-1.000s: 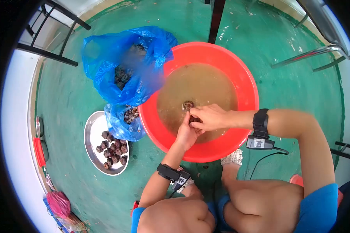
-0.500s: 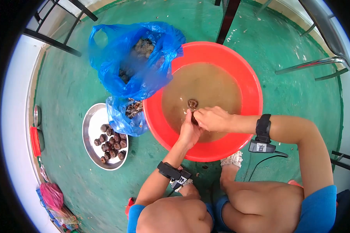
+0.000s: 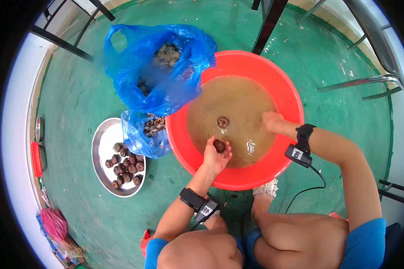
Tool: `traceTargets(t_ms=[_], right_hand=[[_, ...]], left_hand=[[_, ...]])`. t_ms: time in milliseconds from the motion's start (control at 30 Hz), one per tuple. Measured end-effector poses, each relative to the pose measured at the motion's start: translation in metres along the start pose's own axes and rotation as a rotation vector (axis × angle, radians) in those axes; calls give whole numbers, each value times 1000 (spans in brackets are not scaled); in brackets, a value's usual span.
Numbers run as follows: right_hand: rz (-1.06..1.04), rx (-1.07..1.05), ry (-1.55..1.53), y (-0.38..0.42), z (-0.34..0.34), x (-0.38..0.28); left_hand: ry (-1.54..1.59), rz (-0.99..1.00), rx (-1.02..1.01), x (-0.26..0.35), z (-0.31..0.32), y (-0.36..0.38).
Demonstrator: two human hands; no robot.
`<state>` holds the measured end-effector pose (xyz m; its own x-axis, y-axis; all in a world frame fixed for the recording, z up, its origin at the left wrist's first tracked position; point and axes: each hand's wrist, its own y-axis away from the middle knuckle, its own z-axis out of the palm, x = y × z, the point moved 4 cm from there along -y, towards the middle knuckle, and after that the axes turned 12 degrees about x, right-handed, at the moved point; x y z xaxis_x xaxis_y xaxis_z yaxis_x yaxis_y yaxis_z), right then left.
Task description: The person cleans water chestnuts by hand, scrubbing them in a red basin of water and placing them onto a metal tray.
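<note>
A red basin [image 3: 289, 96] holds murky brown water. Near its front left side, my left hand [image 3: 216, 157] is palm up with its fingers curled round a dark brown round piece [image 3: 219, 145]. Another brown round piece [image 3: 222, 122] sits in the water just beyond that hand. At the right side of the water is my right hand [image 3: 271, 121], its fingers dipped below the surface and hidden, so what they hold cannot be seen.
A metal tray [image 3: 104, 181] with several dark round pieces lies left of the basin. A large blue bag [image 3: 134, 85] with greyish lumps overlaps the basin's rim, above a smaller blue bag [image 3: 141, 141] of scraps. Chair legs [image 3: 269, 27] stand beyond.
My right hand has moved away from my left hand to the right side of the basin and into the water. My left hand has turned palm up, showing the brown piece in it.
</note>
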<state>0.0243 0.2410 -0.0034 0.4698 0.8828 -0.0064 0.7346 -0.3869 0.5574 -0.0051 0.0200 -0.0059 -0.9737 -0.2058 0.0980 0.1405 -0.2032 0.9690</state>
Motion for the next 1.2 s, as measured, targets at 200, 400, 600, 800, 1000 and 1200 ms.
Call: traceTargets(t_ms=[200,400,600,800,1000,1200], right_hand=[[100,-685,-1349,41,5,-80],[-493,355,-574,68,-42,-103],[-578,207,-551,59,-36,-92],[-485,133,-611,60,-46,-88],[-464,158,-593,60,-30,-89],[-571,61,-952,53,-21,-86]], left_hand=[[-94,-63,0,-7,1,-10],[-166,11,-228,-3,17,8],[-306,36,-309,-2,25,22],[-369,82,-71,-7,8,8],[-402,117,-218,-1,22,25],[-317,206,-209,-1,20,22]])
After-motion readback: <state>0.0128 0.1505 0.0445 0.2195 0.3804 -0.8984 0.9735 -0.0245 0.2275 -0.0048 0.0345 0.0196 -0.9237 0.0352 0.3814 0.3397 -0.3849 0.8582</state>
